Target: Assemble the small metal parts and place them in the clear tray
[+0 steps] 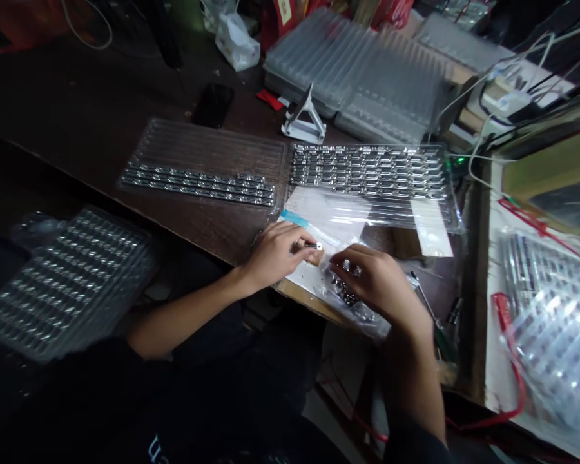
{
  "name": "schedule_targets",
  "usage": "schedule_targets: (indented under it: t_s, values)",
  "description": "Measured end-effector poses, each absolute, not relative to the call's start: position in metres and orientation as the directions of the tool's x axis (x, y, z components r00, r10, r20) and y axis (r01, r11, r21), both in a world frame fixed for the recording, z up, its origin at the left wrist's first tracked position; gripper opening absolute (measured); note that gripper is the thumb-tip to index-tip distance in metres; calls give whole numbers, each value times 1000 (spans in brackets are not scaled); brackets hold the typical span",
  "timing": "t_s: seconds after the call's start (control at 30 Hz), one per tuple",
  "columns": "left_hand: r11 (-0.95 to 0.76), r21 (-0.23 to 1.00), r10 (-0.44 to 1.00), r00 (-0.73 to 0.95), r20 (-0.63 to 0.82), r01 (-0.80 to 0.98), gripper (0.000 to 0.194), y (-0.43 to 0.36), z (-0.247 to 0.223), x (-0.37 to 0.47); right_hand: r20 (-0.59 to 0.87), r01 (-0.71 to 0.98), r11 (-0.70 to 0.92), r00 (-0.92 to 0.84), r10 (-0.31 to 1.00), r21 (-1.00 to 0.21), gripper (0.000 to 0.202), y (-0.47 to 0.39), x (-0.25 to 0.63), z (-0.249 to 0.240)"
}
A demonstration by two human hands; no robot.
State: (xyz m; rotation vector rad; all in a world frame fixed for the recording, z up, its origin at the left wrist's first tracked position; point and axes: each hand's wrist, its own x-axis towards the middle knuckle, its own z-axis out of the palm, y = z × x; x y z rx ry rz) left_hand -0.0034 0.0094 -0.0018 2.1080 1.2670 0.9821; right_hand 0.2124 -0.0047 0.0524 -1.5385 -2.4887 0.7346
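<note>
Apparently light, stiff: one metal part [318, 246], best held by sides, pinched in left fingers [299, 257]; right fingers [352, 254] curled near bag [371, 318], hold unclear.

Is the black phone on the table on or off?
The phone looks off: its screen is all dark, with nothing lit on it.

Black phone [213, 105] near white stand [305, 122], crumpled white bag [239, 44] farther back
</note>
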Motion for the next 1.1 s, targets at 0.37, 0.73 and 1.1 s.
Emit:
schedule_targets:
  t_s: [0.37, 0.73, 1.1]
  values:
    - [-445, 702, 893, 341, 296, 557, 5, 9, -7, 14, -402, 902, 288, -405, 821, -321, 16, -13, 230, 62]
    - [-427, 678, 899, 361, 248, 598, 7, 9, -10, 15, -195, 775, 384, -534, 823, -501, 28, -8, 247, 55]
    - [-503, 753, 863, 204, 462, 424, 5, 2, 0, 5, 12, 741, 327, -396, 918, -587, 17, 6, 222, 44]
